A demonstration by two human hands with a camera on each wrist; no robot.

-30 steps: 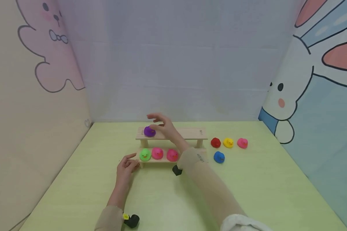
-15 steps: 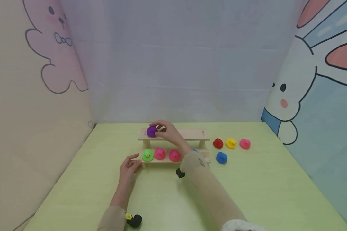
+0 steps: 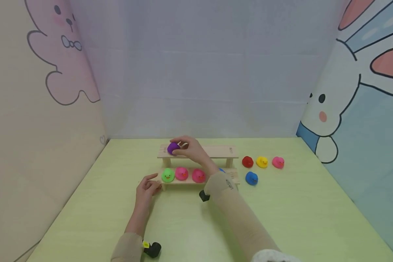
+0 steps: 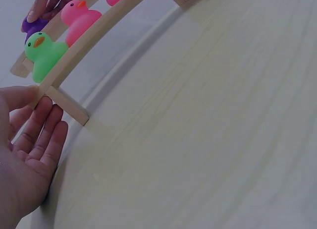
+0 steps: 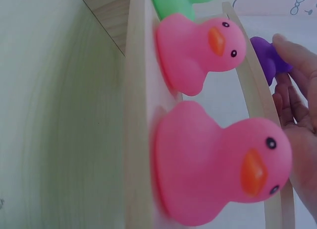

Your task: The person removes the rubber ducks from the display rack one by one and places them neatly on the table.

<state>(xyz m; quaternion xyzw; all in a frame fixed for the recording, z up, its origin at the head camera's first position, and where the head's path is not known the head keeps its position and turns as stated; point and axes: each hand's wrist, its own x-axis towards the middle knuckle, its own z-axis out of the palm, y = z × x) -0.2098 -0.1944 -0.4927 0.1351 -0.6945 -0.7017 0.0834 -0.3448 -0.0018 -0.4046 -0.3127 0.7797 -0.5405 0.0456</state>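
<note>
2 bare hands at work: your right hand [image 3: 193,150] pinches the purple rubbery toy duck [image 3: 172,148], thumb and fingers clamped on it, at the left end of the flat pale-wood upper shelf [image 3: 217,151]. Your left hand [image 3: 144,191] grips the left end of the flat pale-wood lower shelf [image 3: 186,183], bearing 1 green rubbery toy duck [image 3: 168,175], 2 pink rubbery toy ducks [image 3: 182,174] and 1 mostly hidden blue shape [image 3: 221,170]. Right, on the pale green table [image 3: 298,203]: 4 rubbery toy ducks [image 3: 247,162].

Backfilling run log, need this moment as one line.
left hand: grips end of lower shelf; right hand: holds purple duck at upper shelf; right of shelves: red duck, yellow duck, pink duck, blue duck
</note>
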